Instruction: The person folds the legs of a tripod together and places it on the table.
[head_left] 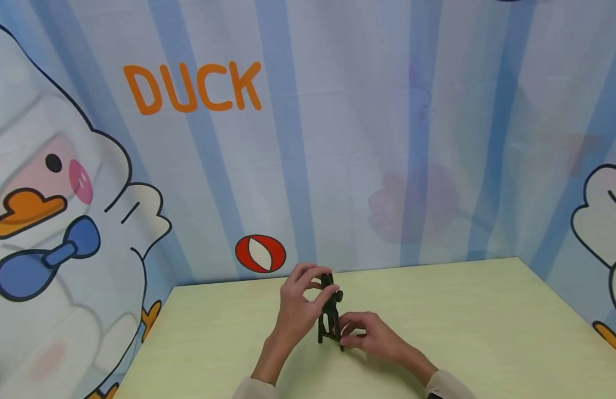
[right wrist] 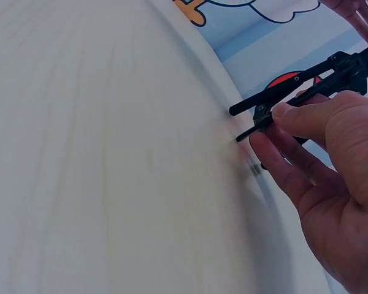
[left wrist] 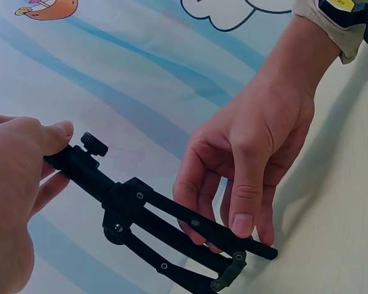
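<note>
A small black tripod (head_left: 330, 306) stands tilted at the middle of the table, its legs partly spread. My left hand (head_left: 297, 310) holds it near the top; the left wrist view shows the thumb and fingers round the upper tube, just above a knurled knob (left wrist: 94, 144). Lower down, my right hand (head_left: 379, 336) pinches one leg (left wrist: 218, 231) between thumb and fingers, close to its foot. In the right wrist view two leg ends (right wrist: 248, 106) point toward the tabletop. Part of the tripod's top is hidden by my left fingers.
The pale yellow table (head_left: 462, 310) reaches back to a blue-striped cloth backdrop (head_left: 338, 138) printed with ducks and the word DUCK. More printed cloth rises at the left and right sides. A red and white oval (head_left: 260, 254) is printed behind the tripod.
</note>
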`<action>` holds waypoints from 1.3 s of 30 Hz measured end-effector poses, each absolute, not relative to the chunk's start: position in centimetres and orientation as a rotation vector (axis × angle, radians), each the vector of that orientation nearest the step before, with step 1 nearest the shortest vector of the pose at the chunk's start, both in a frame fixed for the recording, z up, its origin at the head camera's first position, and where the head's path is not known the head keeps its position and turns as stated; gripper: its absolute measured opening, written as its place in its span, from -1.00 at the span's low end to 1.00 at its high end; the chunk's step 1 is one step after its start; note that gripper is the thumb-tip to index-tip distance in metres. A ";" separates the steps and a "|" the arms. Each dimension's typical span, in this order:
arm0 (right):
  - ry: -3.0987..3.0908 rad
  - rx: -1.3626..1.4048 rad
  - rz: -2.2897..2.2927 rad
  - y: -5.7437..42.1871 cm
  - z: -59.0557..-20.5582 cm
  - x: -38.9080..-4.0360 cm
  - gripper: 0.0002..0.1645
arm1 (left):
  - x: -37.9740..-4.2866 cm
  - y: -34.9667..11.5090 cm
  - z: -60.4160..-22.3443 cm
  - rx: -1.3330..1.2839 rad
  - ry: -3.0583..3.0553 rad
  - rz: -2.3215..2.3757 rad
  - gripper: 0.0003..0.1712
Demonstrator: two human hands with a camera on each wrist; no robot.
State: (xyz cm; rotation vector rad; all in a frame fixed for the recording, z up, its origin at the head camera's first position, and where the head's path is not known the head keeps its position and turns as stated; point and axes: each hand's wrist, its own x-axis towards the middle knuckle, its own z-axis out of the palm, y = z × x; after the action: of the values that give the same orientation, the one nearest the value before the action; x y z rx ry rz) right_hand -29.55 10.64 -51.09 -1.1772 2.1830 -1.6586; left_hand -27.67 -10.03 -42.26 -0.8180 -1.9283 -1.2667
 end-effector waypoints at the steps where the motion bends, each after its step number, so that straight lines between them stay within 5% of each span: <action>1: 2.186 -1.184 -1.660 10.6 -51.1 -29.5 -0.78 | -27.7 -10.1 -42.3 -0.826 -1.926 -1.273 -0.61; 14: 2.386 -0.937 -1.846 11.0 -50.9 -29.4 -0.88 | -27.5 -10.5 -42.3 -0.916 -1.930 -1.353 -0.59; 27: 2.159 -1.165 -1.754 11.2 -50.9 -30.3 -0.67 | -27.2 -10.8 -41.9 -0.904 -2.002 -1.466 -0.59; 39: 2.068 -1.151 -1.677 10.9 -50.4 -30.2 -0.72 | -26.3 -10.9 -41.0 -0.953 -2.014 -1.480 -0.57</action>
State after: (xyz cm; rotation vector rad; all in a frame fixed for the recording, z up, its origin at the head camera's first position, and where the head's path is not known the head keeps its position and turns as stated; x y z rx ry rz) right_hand -30.19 10.92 -50.45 -1.1507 2.0685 -1.6770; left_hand -26.32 -10.94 -40.99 -0.9527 -2.0145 -1.4797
